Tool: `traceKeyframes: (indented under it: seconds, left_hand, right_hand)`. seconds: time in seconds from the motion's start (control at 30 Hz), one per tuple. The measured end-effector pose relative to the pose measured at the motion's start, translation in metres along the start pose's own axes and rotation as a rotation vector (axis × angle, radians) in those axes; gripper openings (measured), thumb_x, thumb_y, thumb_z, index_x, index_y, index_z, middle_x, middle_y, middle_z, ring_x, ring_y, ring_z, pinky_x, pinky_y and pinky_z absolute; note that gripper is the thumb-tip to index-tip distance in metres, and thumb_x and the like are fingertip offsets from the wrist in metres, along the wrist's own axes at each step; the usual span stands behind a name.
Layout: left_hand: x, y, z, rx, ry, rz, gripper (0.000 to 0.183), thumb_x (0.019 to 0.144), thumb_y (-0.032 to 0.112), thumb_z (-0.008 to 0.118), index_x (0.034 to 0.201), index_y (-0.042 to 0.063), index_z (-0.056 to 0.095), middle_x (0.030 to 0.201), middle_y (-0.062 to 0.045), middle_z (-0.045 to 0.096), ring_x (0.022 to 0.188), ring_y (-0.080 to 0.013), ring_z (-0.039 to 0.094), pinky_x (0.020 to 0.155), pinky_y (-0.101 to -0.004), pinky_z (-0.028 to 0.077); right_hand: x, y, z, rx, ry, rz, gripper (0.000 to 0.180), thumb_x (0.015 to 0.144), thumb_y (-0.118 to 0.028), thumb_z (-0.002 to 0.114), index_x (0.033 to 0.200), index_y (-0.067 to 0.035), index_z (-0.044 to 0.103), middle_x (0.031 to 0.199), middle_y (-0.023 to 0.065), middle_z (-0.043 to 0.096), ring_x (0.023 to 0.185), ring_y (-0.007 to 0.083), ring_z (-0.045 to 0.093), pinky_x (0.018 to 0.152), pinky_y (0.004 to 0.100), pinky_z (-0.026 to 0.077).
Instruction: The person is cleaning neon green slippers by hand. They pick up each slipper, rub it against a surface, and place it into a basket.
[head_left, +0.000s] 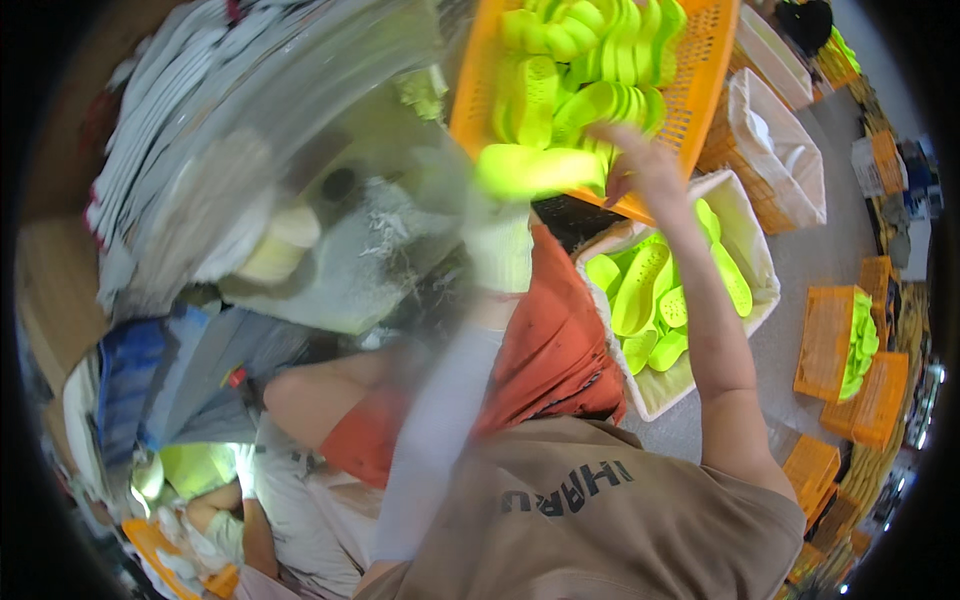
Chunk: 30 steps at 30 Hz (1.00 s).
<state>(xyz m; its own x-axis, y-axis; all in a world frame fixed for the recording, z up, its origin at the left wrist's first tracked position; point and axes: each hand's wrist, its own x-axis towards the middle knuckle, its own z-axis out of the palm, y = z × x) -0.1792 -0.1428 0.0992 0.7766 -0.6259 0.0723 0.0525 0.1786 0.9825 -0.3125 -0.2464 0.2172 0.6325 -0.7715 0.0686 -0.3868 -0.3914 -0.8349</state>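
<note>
My left hand (495, 236), in a pale glove below a white sleeve, is blurred. It appears to grip the left end of a neon green foam clog (544, 171). That clog lies across the near edge of an orange perforated plastic crate (694, 82), which holds rows of similar footwear (615, 45). Just right of the clog, my bare right hand (637, 161) is over the crate's near edge, fingers apart, with nothing seen in it. Below my right forearm stands a cloth-lined basket (645, 405) with more neon green clogs (641, 289) lying loose.
A stack of pale sheets or bags (187, 97) and a blurred roll (281, 244) lie at the left. Another person's arm (259, 532) shows at the lower left. More lined baskets (787, 176) and orange crates (829, 341) stand on the grey floor at the right.
</note>
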Motion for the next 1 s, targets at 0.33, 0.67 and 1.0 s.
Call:
traceKeyframes:
  seconds: [0.33, 0.67, 1.0]
  left_hand:
    - [-0.010, -0.006, -0.088, -0.565, -0.108, -0.586, 0.041, 0.108, 0.025, 0.054, 0.144, 0.005, 0.053, 0.132, -0.013, 0.064, 0.120, -0.0235, 0.062, 0.103, -0.0394, 0.052]
    - [0.134, -0.066, -0.182, -0.920, 0.152, -0.389, 0.044, 0.107, 0.037, 0.050, 0.136, 0.004, 0.058, 0.132, -0.014, 0.066, 0.117, -0.0306, 0.064, 0.104, -0.0459, 0.050]
    - [0.086, -0.062, -0.201, 0.029, 0.277, 0.020, 0.029, 0.100, 0.021, 0.058, 0.117, -0.001, 0.065, 0.094, -0.016, 0.073, 0.081, -0.0272, 0.070, 0.069, -0.0362, 0.056]
  right_hand:
    - [-0.013, 0.019, 0.113, -0.055, -0.206, -0.050, 0.041, 0.100, -0.025, 0.061, 0.132, -0.002, 0.049, 0.100, 0.0196, 0.068, 0.098, 0.0350, 0.065, 0.092, 0.0450, 0.049]
    - [0.054, -0.023, 0.235, 0.154, 0.139, -0.234, 0.047, 0.083, -0.009, 0.066, 0.127, 0.005, 0.060, 0.095, 0.0231, 0.073, 0.087, 0.0323, 0.073, 0.081, 0.0388, 0.057]
    - [0.065, -0.068, 0.220, 0.027, -0.300, -0.117, 0.061, 0.083, -0.026, 0.069, 0.133, 0.006, 0.053, 0.115, 0.0323, 0.067, 0.108, 0.0452, 0.067, 0.092, 0.0470, 0.054]
